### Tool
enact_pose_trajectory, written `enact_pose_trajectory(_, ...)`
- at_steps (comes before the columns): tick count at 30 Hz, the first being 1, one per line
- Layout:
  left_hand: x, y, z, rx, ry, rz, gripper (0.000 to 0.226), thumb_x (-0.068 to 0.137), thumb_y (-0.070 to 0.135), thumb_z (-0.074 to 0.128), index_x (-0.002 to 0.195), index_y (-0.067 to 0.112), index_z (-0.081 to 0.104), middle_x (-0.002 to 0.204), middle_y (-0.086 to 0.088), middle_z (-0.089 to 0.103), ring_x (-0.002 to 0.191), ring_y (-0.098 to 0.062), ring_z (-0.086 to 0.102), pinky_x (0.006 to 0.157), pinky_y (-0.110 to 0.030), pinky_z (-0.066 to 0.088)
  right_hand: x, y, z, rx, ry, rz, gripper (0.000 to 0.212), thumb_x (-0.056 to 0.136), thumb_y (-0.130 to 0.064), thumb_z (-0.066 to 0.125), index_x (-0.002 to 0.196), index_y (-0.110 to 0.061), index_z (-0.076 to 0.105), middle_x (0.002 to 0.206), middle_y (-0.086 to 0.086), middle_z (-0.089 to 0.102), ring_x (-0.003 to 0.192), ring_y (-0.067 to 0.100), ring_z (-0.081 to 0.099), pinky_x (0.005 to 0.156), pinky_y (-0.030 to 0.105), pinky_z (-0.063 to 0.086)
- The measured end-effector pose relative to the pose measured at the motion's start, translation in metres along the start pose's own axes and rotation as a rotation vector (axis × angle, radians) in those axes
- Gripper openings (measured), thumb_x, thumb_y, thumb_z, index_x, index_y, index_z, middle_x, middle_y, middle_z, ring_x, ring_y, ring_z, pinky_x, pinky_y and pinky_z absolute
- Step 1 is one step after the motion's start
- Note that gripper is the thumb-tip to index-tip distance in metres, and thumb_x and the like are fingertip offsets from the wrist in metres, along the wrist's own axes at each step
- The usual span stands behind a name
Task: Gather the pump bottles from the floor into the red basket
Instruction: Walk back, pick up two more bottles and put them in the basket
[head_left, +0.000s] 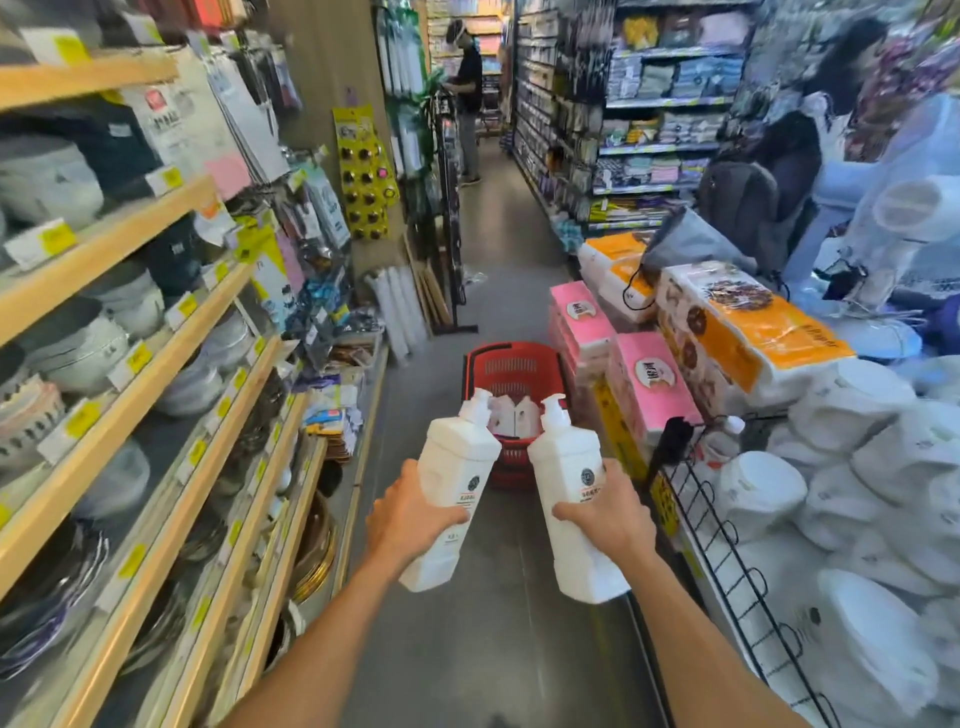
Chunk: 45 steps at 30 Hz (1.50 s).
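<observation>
White pump btl (457, 483) clasped in L grip (410, 519); 2nd btl (571, 493) clasped in R grip (608, 514); red basket (511, 353) ahead.

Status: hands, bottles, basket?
Left hand grips one pump bottle; right hand grips a second pump bottle. Red basket ahead on floor, white bottles inside. Nothing blocking between.

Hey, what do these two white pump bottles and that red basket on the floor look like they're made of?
The left pump bottle and right pump bottle look like opaque white plastic: smooth, softly glossy, with moulded shoulders and pump heads. The red basket is probably rigid moulded plastic, matt, given its uniform colour and perforated wall.
</observation>
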<state>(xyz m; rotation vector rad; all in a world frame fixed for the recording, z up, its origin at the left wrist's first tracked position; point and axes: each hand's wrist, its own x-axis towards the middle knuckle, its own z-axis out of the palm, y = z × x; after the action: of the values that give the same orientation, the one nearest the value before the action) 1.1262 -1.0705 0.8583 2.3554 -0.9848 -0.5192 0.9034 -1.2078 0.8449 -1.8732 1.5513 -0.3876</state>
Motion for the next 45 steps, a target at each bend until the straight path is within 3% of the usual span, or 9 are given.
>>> enact_pose_trajectory(4,0.051,-0.001,-0.007,-0.045,0.012,-0.025,0.074,0.060,0.054,0.084,0.117,0.026,0.044,0.119,0.004,0.066,0.102,-0.023,0.064,0.086,-0.043,0.053,0.051,-0.029,0.012,-0.015,-0.030,-0.018,0.083,0.065,-0.050,0.084,0.129,-0.025,0.037,0.113,-0.003,0.055,0.095,0.023,0.057,0.078,0.039,0.048)
enact_pose_trajectory(9,0.124,-0.007,-0.013,-0.034,0.012,-0.048,0.069,0.065,0.049,0.084,0.118,0.026,0.046,0.119,0.006,0.065,0.101,-0.022,0.063,0.074,-0.032,0.041,0.112,-0.066,0.043,-0.042,-0.055,-0.008,0.083,0.063,-0.054,0.083,0.126,-0.028,0.036,0.108,-0.008,0.050,0.092,0.018,0.056,0.074,0.036,0.045)
enact_pose_trajectory(15,0.223,-0.017,-0.031,-0.044,-0.037,-0.042,0.072,0.057,0.057,0.080,0.113,0.030,0.045,0.114,0.008,0.067,0.098,-0.023,0.065,0.083,-0.040,0.053,0.178,-0.114,0.076,-0.069,-0.049,0.036,0.084,0.062,-0.055,0.083,0.126,-0.027,0.036,0.107,-0.007,0.051,0.089,0.019,0.057,0.072,0.036,0.045)
enact_pose_trajectory(19,0.288,-0.017,-0.041,-0.040,-0.068,-0.018,0.073,0.053,0.060,0.079,0.111,0.031,0.045,0.113,0.007,0.067,0.098,-0.025,0.065,0.080,-0.040,0.053,0.217,-0.138,0.088,-0.034,-0.017,0.068,0.080,0.064,-0.053,0.084,0.124,-0.028,0.036,0.108,-0.007,0.052,0.089,0.018,0.057,0.069,0.035,0.042)
enact_pose_trajectory(22,0.331,-0.012,-0.039,-0.013,-0.077,0.004,0.077,0.047,0.067,0.074,0.109,0.033,0.043,0.113,0.006,0.068,0.099,-0.028,0.066,0.081,-0.042,0.055,0.249,-0.147,0.093,-0.011,-0.015,0.097,0.080,0.064,-0.052,0.085,0.123,-0.028,0.037,0.110,-0.006,0.053,0.092,0.018,0.058,0.072,0.036,0.045)
enact_pose_trajectory(29,0.411,0.020,-0.010,0.003,-0.168,0.005,0.071,0.058,0.055,0.082,0.110,0.028,0.042,0.113,0.004,0.066,0.098,-0.027,0.065,0.080,-0.039,0.053,0.328,-0.150,0.098,-0.013,-0.010,0.174,0.082,0.063,-0.053,0.085,0.125,-0.030,0.036,0.106,-0.010,0.051,0.091,0.016,0.059,0.073,0.036,0.050)
enact_pose_trajectory(37,0.489,0.067,0.017,0.014,-0.192,-0.048,0.072,0.060,0.057,0.081,0.112,0.028,0.041,0.116,0.006,0.065,0.101,-0.025,0.065,0.081,-0.039,0.053,0.433,-0.170,0.102,0.063,-0.039,0.167,0.089,0.060,-0.056,0.082,0.130,-0.028,0.036,0.112,-0.008,0.053,0.099,0.020,0.059,0.080,0.040,0.051)
enact_pose_trajectory(45,0.571,0.087,0.030,-0.058,-0.183,-0.120,0.077,0.050,0.062,0.078,0.109,0.028,0.042,0.114,0.006,0.065,0.100,-0.027,0.065,0.083,-0.043,0.054,0.525,-0.183,0.104,0.043,-0.063,0.162,0.089,0.062,-0.054,0.085,0.132,-0.026,0.037,0.113,-0.006,0.054,0.097,0.020,0.059,0.078,0.039,0.050)
